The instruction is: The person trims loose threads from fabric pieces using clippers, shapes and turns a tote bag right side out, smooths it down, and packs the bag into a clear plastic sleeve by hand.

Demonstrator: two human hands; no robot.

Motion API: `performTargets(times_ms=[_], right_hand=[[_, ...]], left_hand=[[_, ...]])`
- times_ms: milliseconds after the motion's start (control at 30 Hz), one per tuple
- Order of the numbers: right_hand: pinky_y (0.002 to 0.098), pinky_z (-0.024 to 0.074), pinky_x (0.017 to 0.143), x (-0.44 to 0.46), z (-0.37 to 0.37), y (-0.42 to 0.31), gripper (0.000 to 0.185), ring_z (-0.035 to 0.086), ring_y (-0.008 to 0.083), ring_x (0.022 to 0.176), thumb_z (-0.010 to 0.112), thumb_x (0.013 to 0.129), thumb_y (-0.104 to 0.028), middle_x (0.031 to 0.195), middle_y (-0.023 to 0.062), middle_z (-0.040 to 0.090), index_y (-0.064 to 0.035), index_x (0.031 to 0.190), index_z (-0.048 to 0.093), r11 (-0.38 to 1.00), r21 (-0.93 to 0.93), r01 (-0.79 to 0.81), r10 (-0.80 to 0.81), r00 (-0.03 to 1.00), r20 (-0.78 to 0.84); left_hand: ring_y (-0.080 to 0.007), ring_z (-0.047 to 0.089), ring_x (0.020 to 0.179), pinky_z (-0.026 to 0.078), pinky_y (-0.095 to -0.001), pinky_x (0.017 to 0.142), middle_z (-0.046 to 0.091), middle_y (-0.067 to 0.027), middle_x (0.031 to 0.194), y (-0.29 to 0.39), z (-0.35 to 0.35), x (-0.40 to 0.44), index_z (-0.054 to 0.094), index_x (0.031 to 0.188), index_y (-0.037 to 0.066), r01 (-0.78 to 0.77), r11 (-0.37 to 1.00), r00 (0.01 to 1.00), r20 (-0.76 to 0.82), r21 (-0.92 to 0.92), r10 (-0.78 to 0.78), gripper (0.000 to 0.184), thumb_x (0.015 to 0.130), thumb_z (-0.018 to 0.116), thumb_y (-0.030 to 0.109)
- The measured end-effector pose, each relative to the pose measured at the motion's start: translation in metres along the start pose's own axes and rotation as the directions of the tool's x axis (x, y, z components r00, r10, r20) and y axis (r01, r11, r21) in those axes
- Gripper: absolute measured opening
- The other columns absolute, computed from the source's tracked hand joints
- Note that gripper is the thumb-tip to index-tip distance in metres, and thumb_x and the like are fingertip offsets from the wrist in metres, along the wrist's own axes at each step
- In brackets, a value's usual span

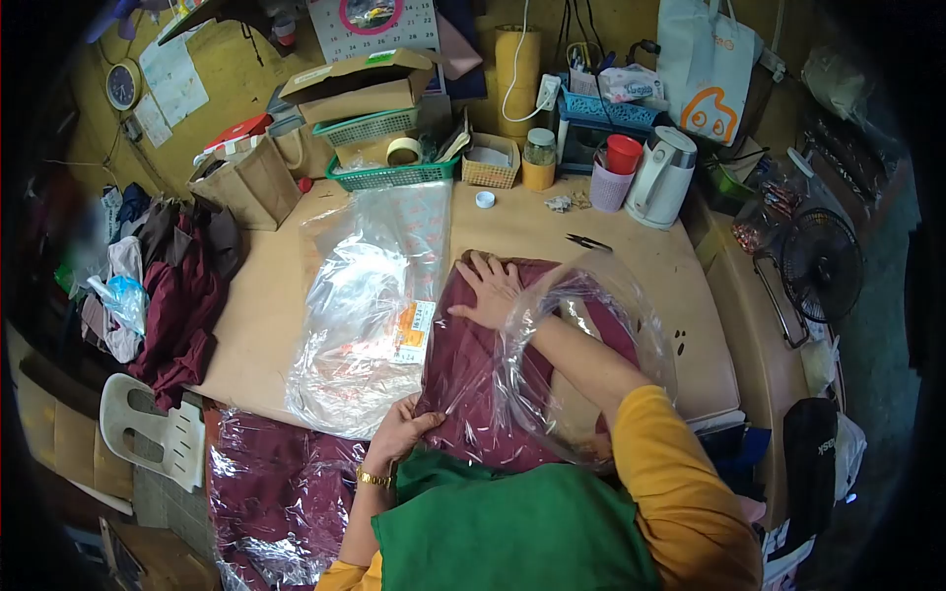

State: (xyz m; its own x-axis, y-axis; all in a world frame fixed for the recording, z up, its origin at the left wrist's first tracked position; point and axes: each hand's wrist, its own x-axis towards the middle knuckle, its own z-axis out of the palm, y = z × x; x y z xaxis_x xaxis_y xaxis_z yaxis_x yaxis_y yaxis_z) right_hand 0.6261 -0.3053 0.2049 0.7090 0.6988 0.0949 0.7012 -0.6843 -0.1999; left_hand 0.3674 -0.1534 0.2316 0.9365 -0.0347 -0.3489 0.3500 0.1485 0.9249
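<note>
A folded maroon garment (458, 360) lies on the table in front of me, partly covered by a clear plastic bag (507, 394). The bag's open mouth bunches in a ring around my right forearm. My right hand (488, 293) rests on the garment's far part, fingers spread. At the near left corner, my left hand (409, 428) pinches the bag's edge against the garment; whether cloth is also between the fingers is hidden. Just left lies a stack of clear plastic bags (360, 286) with an orange and white label (414, 330).
Black thread snips (588, 241) lie beyond the garment. A kettle (662, 177), purple cup (609, 187), jar (539, 158) and green basket (389, 177) line the back. Dark clothes (182, 286) hang over the left edge, near a white chair (153, 424). Bagged maroon garments (281, 492) sit below the table's front.
</note>
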Motion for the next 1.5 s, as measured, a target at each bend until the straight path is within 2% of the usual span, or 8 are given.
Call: performTargets(times_ms=[200, 300, 500, 867, 1033, 1100, 1233, 1500], right_hand=[[0.0632, 0.0159, 0.114, -0.155, -0.047, 0.013, 0.075, 0.025, 0.0385, 0.144, 0.057, 0.089, -0.051, 0.157, 0.0171, 0.026, -0.0101, 0.148, 0.037, 0.916, -0.069, 0.395, -0.331, 0.842, 0.426], [0.0525, 0.0227, 0.116, -0.220, -0.124, 0.028, 0.064, 0.033, 0.0338, 0.142, 0.058, 0.091, -0.046, 0.149, 0.0169, 0.041, -0.0128, 0.144, 0.046, 0.760, 0.575, -0.302, -0.161, 0.770, 0.618], [0.0349, 0.0495, 0.083, -0.241, -0.125, 0.000, 0.017, 0.066, 0.0192, 0.095, 0.060, 0.092, -0.020, 0.102, 0.0114, 0.070, -0.0052, 0.093, 0.069, 0.847, 0.526, -0.071, 0.081, 0.997, 0.004], [0.0254, 0.0338, 0.037, -0.227, -0.195, 0.106, 0.021, 0.044, 0.0081, 0.038, 0.048, 0.099, -0.015, 0.051, -0.0001, 0.049, -0.0073, 0.081, 0.054, 0.569, 0.822, -0.031, 0.686, 0.569, -0.453], [0.0314, 0.0488, 0.048, -0.322, -0.085, 0.133, 0.014, 0.062, 0.0159, 0.054, 0.053, 0.096, -0.013, 0.070, 0.0099, 0.066, -0.0041, 0.088, 0.061, 0.319, 0.632, -0.706, 0.800, 0.558, 0.219], [0.0375, 0.0528, 0.070, -0.359, -0.058, 0.192, 0.015, 0.068, 0.0257, 0.078, 0.053, 0.095, -0.014, 0.082, 0.0118, 0.066, -0.0024, 0.100, 0.061, 0.900, 0.002, -0.435, 0.353, 0.727, -0.589], [0.0342, 0.0473, 0.089, -0.239, -0.179, 0.062, 0.016, 0.063, 0.0264, 0.096, 0.054, 0.094, -0.007, 0.101, 0.0155, 0.064, -0.0017, 0.107, 0.061, 0.865, 0.460, -0.200, 0.486, 0.562, -0.669], [0.0412, 0.0424, 0.099, -0.048, -0.058, 0.195, 0.040, 0.055, 0.0337, 0.117, 0.067, 0.086, -0.025, 0.128, 0.0203, 0.056, 0.0003, 0.117, 0.061, 0.790, 0.157, -0.593, 0.610, 0.733, -0.301]], left_hand=[[-0.0153, 0.060, 0.107, 0.050, -0.0288, 0.092, 0.062, -0.0120, 0.121, 0.004, -0.001, -0.008, 0.045, 0.134, -0.006, -0.049, 0.982, 0.996, -0.083, -0.182, 0.035, 0.056, 0.089, 0.071, 0.013], [-0.0164, 0.061, 0.105, 0.051, -0.0305, 0.091, 0.064, -0.0134, 0.116, 0.002, -0.016, 0.001, 0.049, 0.128, -0.007, 0.021, 0.989, 0.999, -0.037, -0.149, -0.027, 0.054, 0.088, 0.074, 0.021], [-0.0034, 0.049, 0.048, 0.037, -0.0245, 0.045, 0.056, 0.0049, 0.058, 0.019, 0.032, 0.052, 0.058, 0.059, 0.010, -0.160, 0.978, 0.965, -0.186, 0.131, 0.183, 0.040, 0.086, 0.075, 0.034], [-0.0155, 0.068, 0.070, 0.054, -0.0270, 0.061, 0.070, -0.0110, 0.094, 0.098, -0.054, 0.002, 0.062, 0.109, -0.005, -0.438, 0.892, 0.773, -0.459, 0.112, 0.438, 0.036, 0.088, 0.072, 0.023], [-0.0214, 0.055, 0.060, 0.046, -0.0413, 0.061, 0.061, -0.0091, 0.065, -0.015, -0.072, -0.054, 0.060, 0.088, -0.005, 0.255, 0.638, 0.833, -0.500, 0.726, 0.235, 0.042, 0.088, 0.073, 0.035], [-0.0298, 0.062, 0.067, 0.049, -0.0432, 0.064, 0.064, -0.0167, 0.073, 0.039, -0.062, -0.085, 0.060, 0.099, -0.006, 0.409, 0.662, 0.805, -0.589, 0.629, 0.062, 0.040, 0.089, 0.070, 0.031], [-0.0395, 0.056, 0.116, 0.046, -0.0440, 0.096, 0.060, -0.0252, 0.121, 0.100, -0.050, -0.057, 0.057, 0.126, 0.003, 0.131, 0.359, 0.624, -0.359, 0.924, 0.694, 0.042, 0.092, 0.065, 0.025], [-0.0454, 0.048, 0.126, 0.040, -0.0466, 0.105, 0.048, -0.0341, 0.134, 0.065, -0.131, 0.127, 0.038, 0.140, -0.008, 0.241, 0.457, 0.562, -0.507, 0.856, 0.653, 0.075, 0.090, 0.065, 0.042]])
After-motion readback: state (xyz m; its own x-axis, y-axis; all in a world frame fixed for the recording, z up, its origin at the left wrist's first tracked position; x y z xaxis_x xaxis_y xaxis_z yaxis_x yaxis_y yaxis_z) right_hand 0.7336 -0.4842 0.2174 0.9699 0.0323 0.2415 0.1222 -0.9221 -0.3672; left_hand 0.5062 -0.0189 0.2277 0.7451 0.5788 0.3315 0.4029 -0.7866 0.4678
